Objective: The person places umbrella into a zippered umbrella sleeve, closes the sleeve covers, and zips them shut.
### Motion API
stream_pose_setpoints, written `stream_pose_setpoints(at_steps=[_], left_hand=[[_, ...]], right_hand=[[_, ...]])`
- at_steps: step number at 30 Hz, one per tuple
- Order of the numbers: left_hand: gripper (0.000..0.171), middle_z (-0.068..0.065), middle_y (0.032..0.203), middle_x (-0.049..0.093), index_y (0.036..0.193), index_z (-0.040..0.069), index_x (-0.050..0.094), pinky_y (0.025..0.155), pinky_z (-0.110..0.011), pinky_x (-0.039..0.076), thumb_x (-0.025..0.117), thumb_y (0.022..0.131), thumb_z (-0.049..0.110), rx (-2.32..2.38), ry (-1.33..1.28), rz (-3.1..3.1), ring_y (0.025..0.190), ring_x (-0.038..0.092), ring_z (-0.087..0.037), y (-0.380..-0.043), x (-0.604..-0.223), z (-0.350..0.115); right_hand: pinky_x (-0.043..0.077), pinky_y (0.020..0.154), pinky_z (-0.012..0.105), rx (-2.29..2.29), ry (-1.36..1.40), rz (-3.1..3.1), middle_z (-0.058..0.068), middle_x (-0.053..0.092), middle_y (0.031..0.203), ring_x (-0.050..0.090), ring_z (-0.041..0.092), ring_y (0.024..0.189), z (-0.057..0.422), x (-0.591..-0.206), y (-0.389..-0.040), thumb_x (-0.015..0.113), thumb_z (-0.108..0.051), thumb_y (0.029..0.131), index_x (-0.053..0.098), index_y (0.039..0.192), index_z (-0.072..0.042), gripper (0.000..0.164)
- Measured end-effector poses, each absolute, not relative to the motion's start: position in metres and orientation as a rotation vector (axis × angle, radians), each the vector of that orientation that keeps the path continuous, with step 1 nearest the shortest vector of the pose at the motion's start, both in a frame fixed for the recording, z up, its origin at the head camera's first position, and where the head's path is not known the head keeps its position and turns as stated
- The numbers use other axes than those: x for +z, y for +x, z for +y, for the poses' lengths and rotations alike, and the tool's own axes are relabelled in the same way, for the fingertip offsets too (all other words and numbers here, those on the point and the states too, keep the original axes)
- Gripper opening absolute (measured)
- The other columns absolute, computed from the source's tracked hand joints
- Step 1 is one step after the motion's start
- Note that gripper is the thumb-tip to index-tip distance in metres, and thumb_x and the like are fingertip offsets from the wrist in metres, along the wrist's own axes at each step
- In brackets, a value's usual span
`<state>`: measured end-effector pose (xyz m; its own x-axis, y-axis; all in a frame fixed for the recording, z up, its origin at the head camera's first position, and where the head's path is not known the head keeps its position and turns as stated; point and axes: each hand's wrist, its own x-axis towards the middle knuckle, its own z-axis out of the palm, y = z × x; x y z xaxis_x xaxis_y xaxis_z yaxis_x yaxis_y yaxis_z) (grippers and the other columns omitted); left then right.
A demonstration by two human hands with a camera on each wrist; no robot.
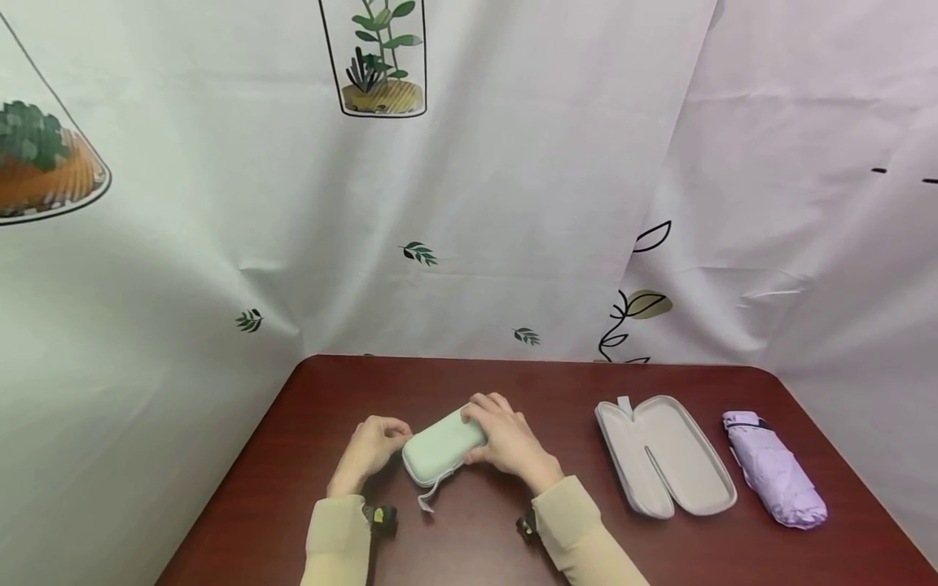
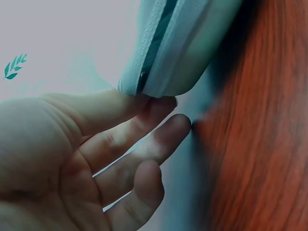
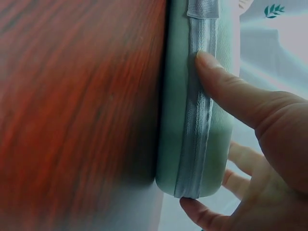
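Observation:
A pale green zip case (image 1: pixel 442 449) lies on the table between the two hands. My right hand (image 1: pixel 507 435) grips its right end from above, the thumb (image 3: pixel 219 79) along the zipper side and the other fingers round the far side and end. At the left end my left hand (image 1: pixel 372 446) pinches the zipper (image 2: pixel 150 53) at the corner with thumb and index finger. Between the zipper tapes there is a dark gap. The pull itself is hidden by the fingers. A short grey fabric loop (image 1: pixel 428 498) hangs from the near side of the case.
On the right lies a beige case (image 1: pixel 692 464), unzipped and spread into two halves. Beyond it is a folded lilac umbrella (image 1: pixel 775 470). The dark red table (image 1: pixel 535 378) ends at a white printed curtain (image 1: pixel 506 203) behind and at both sides.

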<state>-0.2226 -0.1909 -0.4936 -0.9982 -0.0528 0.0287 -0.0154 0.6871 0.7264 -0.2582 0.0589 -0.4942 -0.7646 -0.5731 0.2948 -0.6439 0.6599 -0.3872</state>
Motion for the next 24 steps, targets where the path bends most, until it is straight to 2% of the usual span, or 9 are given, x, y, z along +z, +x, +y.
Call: stream_pose_setpoints(at_steps=[7, 16, 20, 24], left_hand=[[0.006, 0.001, 0.071, 0.064, 0.079, 0.01, 0.072, 0.059, -0.032, 0.042, 0.075, 0.083, 0.006, -1.246, 0.116, -2.861, 0.064, 0.053, -0.015, -0.218, -0.49, -0.202], [0.007, -0.003, 0.071, 0.068, 0.081, 0.007, 0.072, 0.06, -0.033, 0.045, 0.075, 0.081, 0.001, -1.368, 0.154, -2.881, 0.066, 0.06, -0.018, -0.213, -0.483, -0.206], [0.009, -0.003, 0.07, 0.066, 0.079, 0.008, 0.072, 0.062, -0.033, 0.044, 0.074, 0.079, -0.001, -1.432, 0.115, -2.884, 0.067, 0.059, -0.018, -0.211, -0.483, -0.208], [0.006, -0.002, 0.069, 0.065, 0.078, 0.007, 0.071, 0.058, -0.033, 0.043, 0.074, 0.079, 0.002, -1.493, 0.044, -2.915, 0.066, 0.056, -0.017, -0.206, -0.483, -0.213]], right_hand=[[0.042, 0.068, 0.045, 0.743, 0.944, -2.722, -0.004, 0.054, 0.118, 0.042, 0.025, 0.12, 0.054, -0.494, -0.254, 0.089, -0.033, 0.067, 0.06, 0.111, -0.019, 0.054], [0.043, 0.067, 0.048, 0.723, 0.839, -2.715, -0.001, 0.054, 0.112, 0.043, 0.031, 0.118, 0.052, -0.492, -0.248, 0.089, -0.033, 0.066, 0.06, 0.109, -0.019, 0.053], [0.043, 0.069, 0.05, 0.722, 0.789, -2.713, 0.0, 0.053, 0.113, 0.043, 0.032, 0.119, 0.05, -0.493, -0.246, 0.089, -0.034, 0.067, 0.061, 0.109, -0.018, 0.053], [0.043, 0.067, 0.049, 0.731, 0.751, -2.714, -0.001, 0.053, 0.112, 0.044, 0.031, 0.117, 0.046, -0.494, -0.243, 0.089, -0.033, 0.066, 0.061, 0.108, -0.018, 0.053]])
